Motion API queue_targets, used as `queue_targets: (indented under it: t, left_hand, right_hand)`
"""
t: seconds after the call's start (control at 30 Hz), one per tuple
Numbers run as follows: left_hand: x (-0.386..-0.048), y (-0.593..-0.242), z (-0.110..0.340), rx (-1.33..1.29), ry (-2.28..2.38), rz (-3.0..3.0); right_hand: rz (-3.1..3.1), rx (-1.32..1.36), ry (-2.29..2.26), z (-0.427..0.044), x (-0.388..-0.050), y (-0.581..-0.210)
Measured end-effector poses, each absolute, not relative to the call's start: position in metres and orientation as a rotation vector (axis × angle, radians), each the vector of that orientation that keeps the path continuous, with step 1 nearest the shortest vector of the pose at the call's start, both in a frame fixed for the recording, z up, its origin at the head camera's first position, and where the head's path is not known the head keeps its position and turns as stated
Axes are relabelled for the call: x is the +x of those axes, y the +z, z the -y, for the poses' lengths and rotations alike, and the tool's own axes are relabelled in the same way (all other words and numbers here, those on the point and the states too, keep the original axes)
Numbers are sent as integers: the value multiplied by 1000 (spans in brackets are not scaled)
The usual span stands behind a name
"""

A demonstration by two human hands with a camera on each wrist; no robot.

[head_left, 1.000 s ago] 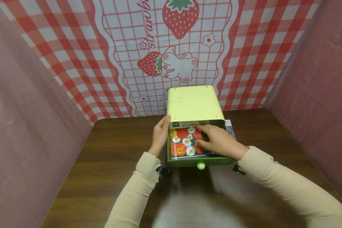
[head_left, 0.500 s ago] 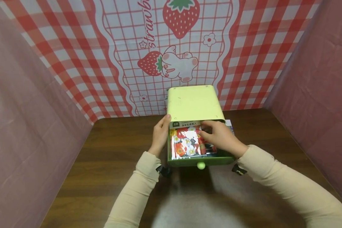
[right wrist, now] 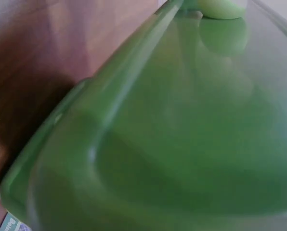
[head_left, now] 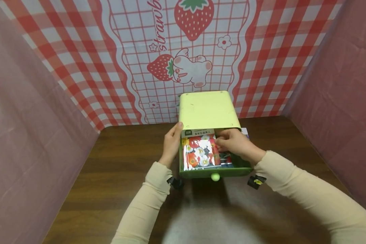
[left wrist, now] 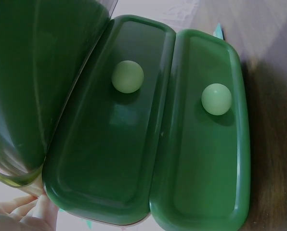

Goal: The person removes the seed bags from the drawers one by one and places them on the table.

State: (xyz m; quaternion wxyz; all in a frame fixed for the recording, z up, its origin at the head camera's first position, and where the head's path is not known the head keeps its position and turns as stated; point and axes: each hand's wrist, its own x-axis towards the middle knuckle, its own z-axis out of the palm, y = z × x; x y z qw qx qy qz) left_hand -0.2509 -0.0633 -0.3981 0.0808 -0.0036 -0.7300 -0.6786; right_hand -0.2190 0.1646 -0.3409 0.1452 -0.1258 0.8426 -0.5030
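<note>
In the head view, a small pale-green cabinet (head_left: 208,110) has its top drawer (head_left: 198,174) pulled out toward me. A flower seed packet (head_left: 199,152) with red, orange and white blooms lies in the drawer's left part. Along its right side, the edge of a darker packet (head_left: 226,161) shows. My left hand (head_left: 170,144) rests against the cabinet's left side at the front corner, also seen in the left wrist view. My right hand (head_left: 239,144) is inside the drawer with bent fingers at the flower packet's right edge; the fingertips are partly hidden.
Two closed green drawers (left wrist: 100,139) with round knobs (left wrist: 127,76) sit below the pulled-out one. A purple-and-white packet (head_left: 245,131) lies beside the cabinet's right side. Checked cloth (head_left: 268,67) hangs behind the wooden table (head_left: 125,189), and pink cloths flank it.
My right hand has shifted slightly right, off the flower packet's face to its right edge. More of the darker packet and drawer floor shows. The left hand has stayed in place.
</note>
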Motion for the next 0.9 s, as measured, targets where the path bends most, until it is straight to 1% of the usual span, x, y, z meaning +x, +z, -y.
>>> queue_targets:
  t: [0.37, 0.9]
  left_hand:
    - [-250, -398, 64, 5, -2063, 2168]
    - [-251, -399, 64, -3, -2068, 2174]
  right_hand:
    - [-2380, -277, -1349, -162, -220, -347]
    - [-2332, -292, -1356, -162, -217, -343]
